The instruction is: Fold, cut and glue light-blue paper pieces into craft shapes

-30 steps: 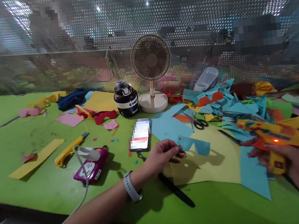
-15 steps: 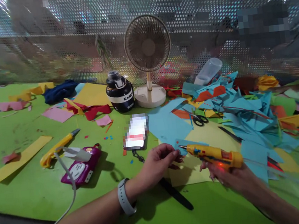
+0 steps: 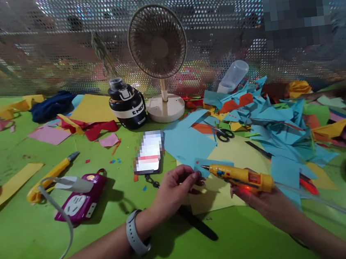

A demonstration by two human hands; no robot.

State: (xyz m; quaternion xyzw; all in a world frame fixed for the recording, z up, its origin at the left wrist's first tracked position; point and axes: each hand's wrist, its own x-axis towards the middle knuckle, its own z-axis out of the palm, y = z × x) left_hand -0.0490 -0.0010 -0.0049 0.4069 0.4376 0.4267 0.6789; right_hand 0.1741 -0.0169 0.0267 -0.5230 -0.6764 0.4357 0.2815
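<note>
— What do we have in our left hand [image 3: 174, 189]?

— We have its grip closed on a small blue paper piece [image 3: 219, 161], pinched between thumb and fingers, above the pale yellow sheet [image 3: 211, 195].

— And in our right hand [image 3: 260, 198]?

— There we grasp the yellow glue gun [image 3: 242, 175], fingers wrapped around it from below. Its nozzle points at our left fingertips, just beside the blue piece; we cannot tell whether it touches. A red light glows on its side.

— What do we see around our hands?

— On the green tabletop [image 3: 241, 248], we see the phone [image 3: 150, 150] beyond our left hand, and the scissors [image 3: 224, 135] at the far edge of the yellow sheet. To the right we have a heap of blue paper scraps [image 3: 283, 122].

— And to the left?

— We find the purple power socket [image 3: 95, 182] with a white plug in it, and the yellow utility knife [image 3: 54, 173] just behind. Farther back, the black bottle [image 3: 129, 111] stands upright beside the fan [image 3: 159, 46].
</note>
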